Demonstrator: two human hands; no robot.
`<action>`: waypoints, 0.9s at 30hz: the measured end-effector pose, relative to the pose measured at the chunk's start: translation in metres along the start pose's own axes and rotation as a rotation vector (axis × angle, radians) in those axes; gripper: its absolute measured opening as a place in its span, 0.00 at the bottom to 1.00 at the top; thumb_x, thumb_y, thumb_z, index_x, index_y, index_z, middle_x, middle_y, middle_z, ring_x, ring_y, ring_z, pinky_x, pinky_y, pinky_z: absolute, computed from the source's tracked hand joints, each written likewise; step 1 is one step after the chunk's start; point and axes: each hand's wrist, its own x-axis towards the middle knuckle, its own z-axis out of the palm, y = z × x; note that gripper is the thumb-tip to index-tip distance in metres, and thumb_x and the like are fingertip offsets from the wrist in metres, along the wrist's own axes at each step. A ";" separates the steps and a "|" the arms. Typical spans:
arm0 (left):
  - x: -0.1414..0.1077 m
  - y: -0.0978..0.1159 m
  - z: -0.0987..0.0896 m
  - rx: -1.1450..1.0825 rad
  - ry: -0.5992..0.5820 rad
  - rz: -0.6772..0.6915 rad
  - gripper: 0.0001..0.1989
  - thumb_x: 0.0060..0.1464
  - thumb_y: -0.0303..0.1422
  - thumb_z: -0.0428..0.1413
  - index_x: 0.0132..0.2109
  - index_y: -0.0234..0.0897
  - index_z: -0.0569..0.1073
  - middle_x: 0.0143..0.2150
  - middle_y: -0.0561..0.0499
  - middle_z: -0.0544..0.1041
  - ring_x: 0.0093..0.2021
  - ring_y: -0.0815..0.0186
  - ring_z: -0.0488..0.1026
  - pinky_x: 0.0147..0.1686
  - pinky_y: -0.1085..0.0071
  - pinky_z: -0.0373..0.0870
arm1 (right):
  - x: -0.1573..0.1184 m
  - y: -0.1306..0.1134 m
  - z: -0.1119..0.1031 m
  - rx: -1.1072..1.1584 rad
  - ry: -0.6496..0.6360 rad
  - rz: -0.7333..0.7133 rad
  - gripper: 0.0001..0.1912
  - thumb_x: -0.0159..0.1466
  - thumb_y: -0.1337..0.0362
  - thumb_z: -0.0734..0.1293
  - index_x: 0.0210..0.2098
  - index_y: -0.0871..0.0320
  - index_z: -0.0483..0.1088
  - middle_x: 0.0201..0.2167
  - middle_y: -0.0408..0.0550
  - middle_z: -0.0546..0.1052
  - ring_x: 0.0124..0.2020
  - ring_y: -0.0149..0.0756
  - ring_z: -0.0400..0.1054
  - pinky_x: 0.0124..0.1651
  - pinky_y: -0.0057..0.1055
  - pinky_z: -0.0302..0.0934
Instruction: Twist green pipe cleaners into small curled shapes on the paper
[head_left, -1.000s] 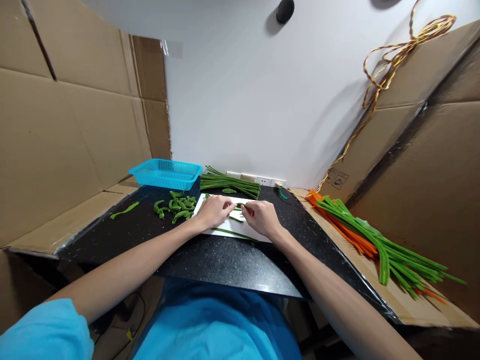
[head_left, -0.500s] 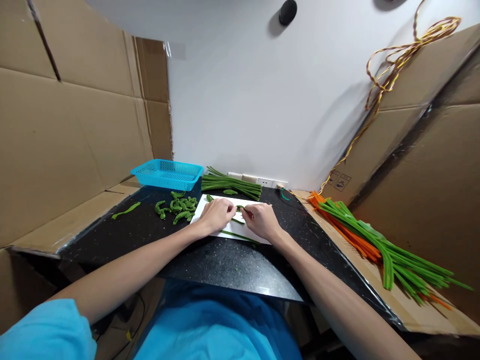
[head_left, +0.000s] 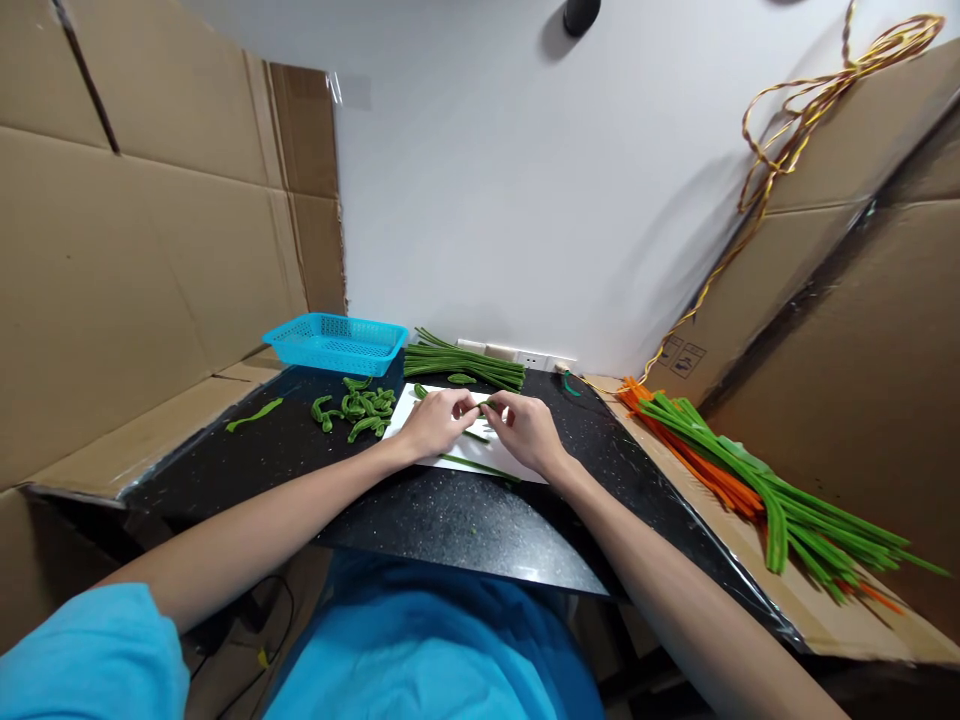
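Over a white sheet (head_left: 409, 412) on the black tabletop, both my hands pinch a short green pipe cleaner (head_left: 486, 404). My left hand (head_left: 441, 420) has its thumb and forefinger closed on one end. My right hand (head_left: 525, 428) pinches the other end, fingertips almost touching the left ones. Another straight green pipe cleaner (head_left: 480, 466) lies along the sheet's near edge, and a short piece lies under my hands, partly hidden. Left of the sheet is a pile of bent, looped green pipe cleaner pieces (head_left: 365, 405).
A blue plastic basket (head_left: 337, 358) stands at the back left. Behind the sheet lies a bundle of dark green pipe cleaners (head_left: 465, 367). Bright green stems (head_left: 810, 515) and orange stems (head_left: 720, 480) rest on cardboard at right. A light green strip (head_left: 255, 415) lies left. Cardboard walls flank the table.
My hands have lifted slightly and turned, so the fingertips now meet closer together around the pipe cleaner. The view has shifted a little; the piles and basket stay put.
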 end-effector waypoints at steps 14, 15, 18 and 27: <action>0.001 0.003 0.001 -0.258 0.016 0.000 0.13 0.60 0.37 0.55 0.30 0.35 0.71 0.27 0.53 0.73 0.30 0.67 0.67 0.32 0.71 0.60 | 0.007 -0.017 -0.003 0.702 -0.075 0.248 0.25 0.65 0.43 0.69 0.25 0.56 0.63 0.19 0.41 0.70 0.15 0.28 0.62 0.19 0.27 0.56; 0.002 0.003 0.002 -0.263 0.021 -0.004 0.13 0.60 0.37 0.55 0.30 0.35 0.71 0.27 0.52 0.73 0.30 0.67 0.67 0.31 0.71 0.60 | 0.007 -0.018 -0.003 0.715 -0.078 0.253 0.26 0.64 0.42 0.69 0.25 0.56 0.63 0.19 0.41 0.70 0.15 0.28 0.62 0.19 0.27 0.56; 0.003 0.002 0.002 -0.262 0.036 -0.016 0.13 0.59 0.37 0.55 0.30 0.35 0.72 0.27 0.52 0.73 0.30 0.67 0.67 0.31 0.71 0.59 | 0.007 -0.017 -0.003 0.721 -0.074 0.254 0.27 0.64 0.41 0.70 0.24 0.56 0.63 0.18 0.40 0.69 0.15 0.27 0.61 0.19 0.27 0.56; 0.003 -0.001 0.000 -0.374 -0.121 0.019 0.16 0.63 0.41 0.53 0.30 0.35 0.70 0.25 0.54 0.69 0.27 0.68 0.66 0.32 0.71 0.62 | 0.005 -0.011 -0.002 0.637 -0.075 0.196 0.22 0.67 0.45 0.68 0.30 0.57 0.68 0.24 0.42 0.72 0.19 0.27 0.63 0.19 0.25 0.58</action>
